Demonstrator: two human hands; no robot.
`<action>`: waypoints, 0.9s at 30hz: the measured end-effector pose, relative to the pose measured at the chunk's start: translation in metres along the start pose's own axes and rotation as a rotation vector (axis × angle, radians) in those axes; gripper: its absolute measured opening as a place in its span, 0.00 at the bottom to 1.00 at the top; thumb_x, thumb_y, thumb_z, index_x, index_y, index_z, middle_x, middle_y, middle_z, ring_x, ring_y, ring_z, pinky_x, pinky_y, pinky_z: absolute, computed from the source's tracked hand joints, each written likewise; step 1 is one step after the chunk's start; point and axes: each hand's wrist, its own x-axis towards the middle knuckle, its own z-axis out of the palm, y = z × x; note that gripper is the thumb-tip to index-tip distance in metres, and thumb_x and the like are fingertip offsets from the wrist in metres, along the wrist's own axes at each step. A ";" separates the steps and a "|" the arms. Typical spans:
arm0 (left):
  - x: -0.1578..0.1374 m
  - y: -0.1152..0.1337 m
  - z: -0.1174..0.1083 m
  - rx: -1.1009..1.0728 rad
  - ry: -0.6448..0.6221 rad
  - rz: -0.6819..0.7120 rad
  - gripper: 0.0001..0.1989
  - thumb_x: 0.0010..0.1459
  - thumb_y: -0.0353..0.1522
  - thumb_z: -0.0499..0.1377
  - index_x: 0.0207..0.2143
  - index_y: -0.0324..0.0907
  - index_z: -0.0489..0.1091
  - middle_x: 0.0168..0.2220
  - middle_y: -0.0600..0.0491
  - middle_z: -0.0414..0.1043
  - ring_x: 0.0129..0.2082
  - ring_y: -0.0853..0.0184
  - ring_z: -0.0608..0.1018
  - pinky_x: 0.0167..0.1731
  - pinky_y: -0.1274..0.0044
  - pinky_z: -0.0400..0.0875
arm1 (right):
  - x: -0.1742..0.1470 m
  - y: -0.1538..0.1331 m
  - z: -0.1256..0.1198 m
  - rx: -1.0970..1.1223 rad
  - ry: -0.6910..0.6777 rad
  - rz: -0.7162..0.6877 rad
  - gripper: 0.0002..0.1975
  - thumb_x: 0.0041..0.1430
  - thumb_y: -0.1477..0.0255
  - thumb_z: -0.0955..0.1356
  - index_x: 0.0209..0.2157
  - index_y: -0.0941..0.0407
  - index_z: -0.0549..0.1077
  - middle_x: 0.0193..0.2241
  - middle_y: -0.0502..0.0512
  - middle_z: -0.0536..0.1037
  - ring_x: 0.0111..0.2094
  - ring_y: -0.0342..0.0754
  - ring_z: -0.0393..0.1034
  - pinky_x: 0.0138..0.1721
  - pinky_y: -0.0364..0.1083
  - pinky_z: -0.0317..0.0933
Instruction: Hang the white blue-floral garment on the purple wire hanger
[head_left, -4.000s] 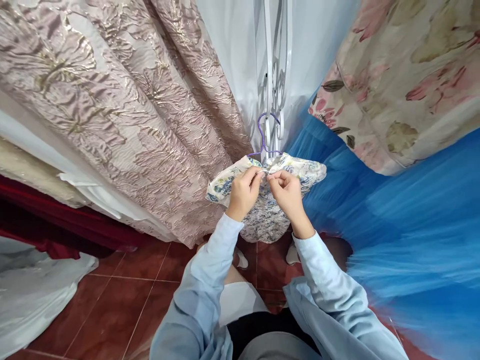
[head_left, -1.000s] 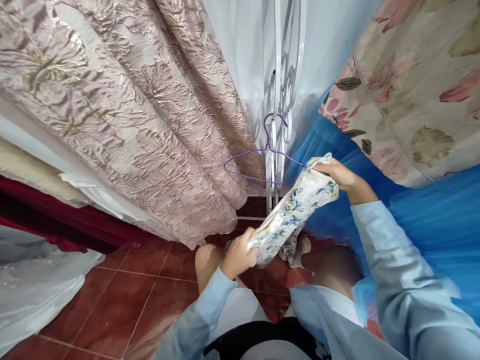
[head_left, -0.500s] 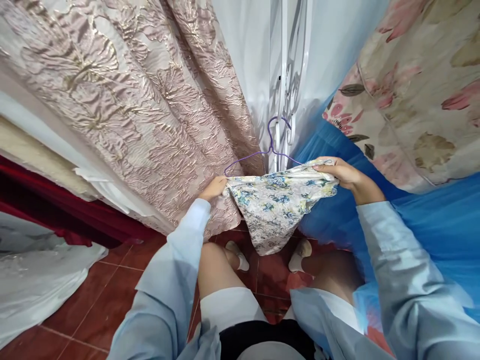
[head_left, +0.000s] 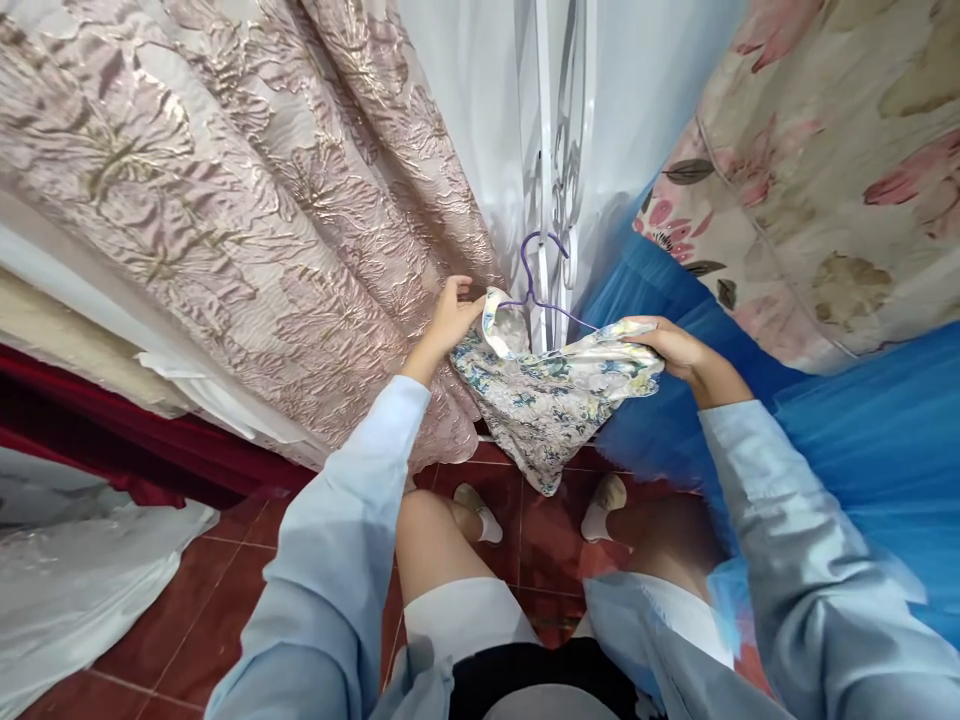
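I've got my right hand (head_left: 679, 355) pinching the garment (head_left: 547, 400) right of the hanger (head_left: 529, 297); my left hand (head_left: 452, 318) touches it left of the hanger, grip unclear from here. Floral, white with blue and yellow, it drapes below the hanger, narrowing downward.

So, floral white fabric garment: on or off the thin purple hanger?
On, apparently: both ends of the hanger disappear at the garment's shoulders. Whether fully seated, cannot tell.

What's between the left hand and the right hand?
Head view: the floral garment spans most of the stretch between left hand and right hand; the purple hanger also sits between them, hook above the cloth.
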 end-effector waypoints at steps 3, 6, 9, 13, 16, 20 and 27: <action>-0.023 0.007 -0.001 0.094 -0.096 0.093 0.11 0.68 0.37 0.52 0.36 0.40 0.68 0.38 0.50 0.73 0.41 0.64 0.74 0.46 0.74 0.67 | -0.004 0.016 0.003 -0.164 0.215 -0.193 0.17 0.42 0.65 0.74 0.37 0.55 0.78 0.37 0.55 0.82 0.38 0.51 0.74 0.39 0.46 0.66; -0.048 0.009 -0.006 0.162 -0.123 0.141 0.18 0.70 0.39 0.48 0.29 0.41 0.65 0.30 0.53 0.69 0.33 0.66 0.70 0.39 0.76 0.65 | -0.010 0.029 0.010 -0.359 0.517 -0.306 0.08 0.45 0.66 0.71 0.28 0.55 0.74 0.27 0.51 0.76 0.31 0.48 0.67 0.33 0.44 0.61; -0.063 0.014 -0.010 0.198 -0.103 0.212 0.14 0.69 0.36 0.50 0.32 0.41 0.67 0.32 0.52 0.71 0.35 0.65 0.71 0.39 0.76 0.64 | -0.015 0.024 0.020 -0.392 0.582 -0.328 0.12 0.49 0.63 0.69 0.19 0.53 0.66 0.16 0.46 0.61 0.23 0.44 0.54 0.24 0.43 0.48; -0.072 0.023 -0.014 0.235 -0.044 0.251 0.10 0.66 0.32 0.51 0.37 0.40 0.71 0.35 0.50 0.74 0.37 0.62 0.74 0.41 0.75 0.65 | -0.022 -0.002 0.031 -0.377 0.589 -0.367 0.24 0.53 0.59 0.70 0.14 0.52 0.56 0.15 0.45 0.50 0.21 0.41 0.45 0.23 0.44 0.41; -0.083 0.024 -0.011 0.281 0.041 0.224 0.11 0.66 0.32 0.50 0.39 0.40 0.72 0.37 0.49 0.76 0.38 0.62 0.76 0.41 0.75 0.65 | -0.036 -0.019 0.034 -0.369 0.557 -0.366 0.26 0.56 0.59 0.70 0.13 0.53 0.56 0.15 0.45 0.50 0.20 0.40 0.43 0.23 0.45 0.39; -0.105 0.028 0.008 0.265 0.131 0.178 0.10 0.66 0.32 0.50 0.37 0.40 0.71 0.32 0.51 0.74 0.33 0.64 0.74 0.37 0.76 0.64 | -0.056 -0.046 0.029 -0.324 0.632 -0.473 0.22 0.55 0.66 0.73 0.15 0.53 0.60 0.15 0.45 0.55 0.20 0.41 0.47 0.24 0.45 0.42; -0.136 0.034 0.044 0.061 0.273 0.030 0.09 0.66 0.32 0.49 0.32 0.42 0.65 0.29 0.53 0.68 0.32 0.65 0.71 0.36 0.77 0.65 | -0.038 -0.110 0.033 -0.068 0.711 -0.730 0.13 0.57 0.73 0.71 0.23 0.54 0.65 0.22 0.46 0.63 0.24 0.41 0.56 0.30 0.43 0.53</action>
